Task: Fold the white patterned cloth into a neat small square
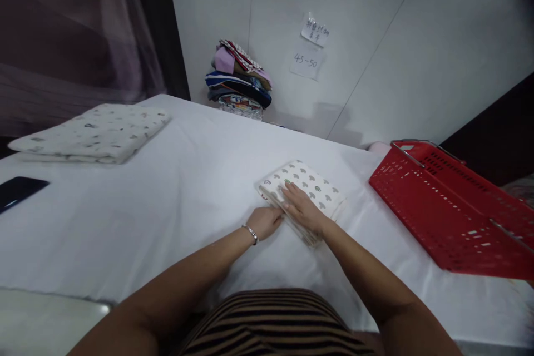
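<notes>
A small folded white cloth with a leaf print (311,182) lies on the white table (167,206) in front of me. My right hand (302,207) rests flat on top of it, fingers stretched out. My left hand (265,220) is at the cloth's near left edge, fingers curled against the folded layers; a silver bracelet sits on that wrist.
A larger folded printed cloth (94,133) lies at the far left. A black phone (16,190) sits at the left edge. A red plastic basket (454,206) stands on the right. A stack of folded colourful fabrics (237,80) leans against the white wall, beside two paper notes (311,47).
</notes>
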Demonstrator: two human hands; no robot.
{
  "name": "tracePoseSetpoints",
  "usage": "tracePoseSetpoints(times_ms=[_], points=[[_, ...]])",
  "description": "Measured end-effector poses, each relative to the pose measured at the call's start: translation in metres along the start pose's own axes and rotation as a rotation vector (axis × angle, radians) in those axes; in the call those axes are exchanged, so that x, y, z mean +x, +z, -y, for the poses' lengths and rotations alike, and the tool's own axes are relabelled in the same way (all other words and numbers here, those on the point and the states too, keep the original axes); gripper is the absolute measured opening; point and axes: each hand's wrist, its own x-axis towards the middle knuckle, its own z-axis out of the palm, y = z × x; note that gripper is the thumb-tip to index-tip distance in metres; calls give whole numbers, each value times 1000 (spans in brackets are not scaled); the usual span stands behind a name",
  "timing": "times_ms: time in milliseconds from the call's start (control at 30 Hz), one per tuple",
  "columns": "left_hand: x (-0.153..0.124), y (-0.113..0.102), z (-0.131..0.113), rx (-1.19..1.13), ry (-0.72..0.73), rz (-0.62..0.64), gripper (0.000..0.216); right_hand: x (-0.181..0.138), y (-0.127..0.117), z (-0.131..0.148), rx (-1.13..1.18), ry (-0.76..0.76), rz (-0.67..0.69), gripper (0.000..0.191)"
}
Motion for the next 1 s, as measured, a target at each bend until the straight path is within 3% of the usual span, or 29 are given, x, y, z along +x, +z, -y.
tracePoseSetpoints(times_ms=[200,400,533,633,767,867,1000], points=[[-1,5,4,4,27,-25,24,8,14,-20,-9,0,115,48],[-3,3,3,-68,-8,-41,27,5,11,-16,-9,-4,122,51],[-5,-2,-1,-121,-46,-69,38,5,4,-17,115,1,123,49],[-3,-4,-4,-131,-100,-80,53,5,-3,-24,219,35,28,49],[4,-1,-5,-126,-223,-65,65,6,-6,-44,-20,115,-162,44],[7,1,-7,-114,-255,-68,63,5,-1,-62,-212,229,-142,47],[7,2,-8,-110,-262,-70,59,3,7,-73,-259,295,-66,51]])
